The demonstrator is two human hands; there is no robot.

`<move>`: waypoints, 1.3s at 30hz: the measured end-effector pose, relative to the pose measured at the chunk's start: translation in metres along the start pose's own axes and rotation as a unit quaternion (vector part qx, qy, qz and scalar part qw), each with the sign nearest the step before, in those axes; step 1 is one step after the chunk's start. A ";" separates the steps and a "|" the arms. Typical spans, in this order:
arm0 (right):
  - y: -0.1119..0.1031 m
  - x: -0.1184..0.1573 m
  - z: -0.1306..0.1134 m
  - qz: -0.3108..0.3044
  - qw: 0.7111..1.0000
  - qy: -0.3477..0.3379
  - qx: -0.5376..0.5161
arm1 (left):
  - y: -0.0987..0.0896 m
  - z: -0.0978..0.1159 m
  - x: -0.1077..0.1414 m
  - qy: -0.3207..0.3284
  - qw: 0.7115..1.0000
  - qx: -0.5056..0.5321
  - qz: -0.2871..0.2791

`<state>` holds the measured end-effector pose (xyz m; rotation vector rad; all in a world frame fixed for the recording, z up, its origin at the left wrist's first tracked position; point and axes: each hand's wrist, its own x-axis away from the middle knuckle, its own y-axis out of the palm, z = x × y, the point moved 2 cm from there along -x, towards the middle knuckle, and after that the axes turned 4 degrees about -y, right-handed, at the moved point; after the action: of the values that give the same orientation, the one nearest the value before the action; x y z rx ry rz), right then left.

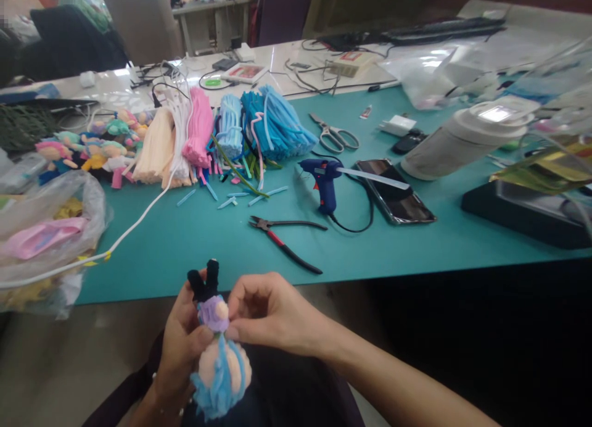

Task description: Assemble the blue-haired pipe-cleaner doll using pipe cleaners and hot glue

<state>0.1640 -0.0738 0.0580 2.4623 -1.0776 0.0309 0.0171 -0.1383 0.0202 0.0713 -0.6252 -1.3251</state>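
Held in curled left fingers, pinched beside the torso by right fingers: one doll. Hair, legs attached; remainder unclear.

Past the fingers, a green tabletop stretches away. Nearest them, straight ahead, lie red-and-black pliers. Farther off and to their right are a blue glue gun, scissors, a dark phone and a white tumbler. Far ahead, towards their left, sit bundles of fuzzy stems, small dolls and, closer in, a plastic bag.
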 end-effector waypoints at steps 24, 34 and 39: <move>-0.006 0.006 -0.004 0.112 0.958 -0.103 0.244 | 0.018 -0.018 -0.004 0.044 0.978 0.190 0.072; -0.018 -0.003 -0.041 -0.002 0.948 -0.061 0.312 | -0.005 -0.003 -0.005 -0.037 0.997 0.059 -0.038; -0.026 -0.006 -0.049 -0.062 0.954 -0.061 0.288 | 0.003 -0.006 -0.004 -0.032 0.998 0.061 0.003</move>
<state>0.1859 -0.0338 0.0904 3.0875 -1.0751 0.1794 0.0223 -0.1354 0.0148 0.1276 -0.7596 -1.2856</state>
